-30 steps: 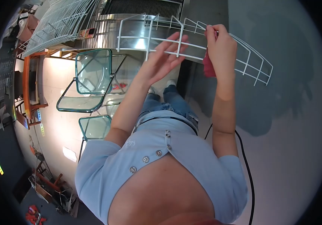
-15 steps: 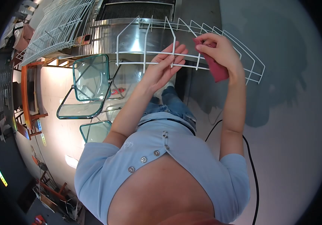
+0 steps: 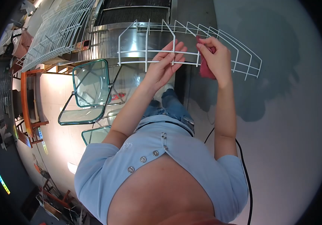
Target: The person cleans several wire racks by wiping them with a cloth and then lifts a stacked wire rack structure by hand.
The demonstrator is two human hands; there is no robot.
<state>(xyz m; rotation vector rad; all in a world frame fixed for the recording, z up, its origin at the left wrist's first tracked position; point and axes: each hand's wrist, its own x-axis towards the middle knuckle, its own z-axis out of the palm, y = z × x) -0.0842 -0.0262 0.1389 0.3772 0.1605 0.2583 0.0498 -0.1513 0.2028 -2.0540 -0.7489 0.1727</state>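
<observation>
At upper centre, our left hand (image 3: 164,67) loosely holds the rack (image 3: 146,51) while our right hand (image 3: 218,60) grips a cloth (image 3: 206,71), likely for wiping, which calls for steady support.

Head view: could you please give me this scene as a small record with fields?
Left hand: fingers extended behind the white wire rack; firmness of grip unclear
Right hand: grip closed on a dark red cloth, at the rack's wires
Beyond the rack: stainless steel surface
Upper left: more white wire racks
Below them: folding chair with clear panels
Beside right arm: black cable
</observation>
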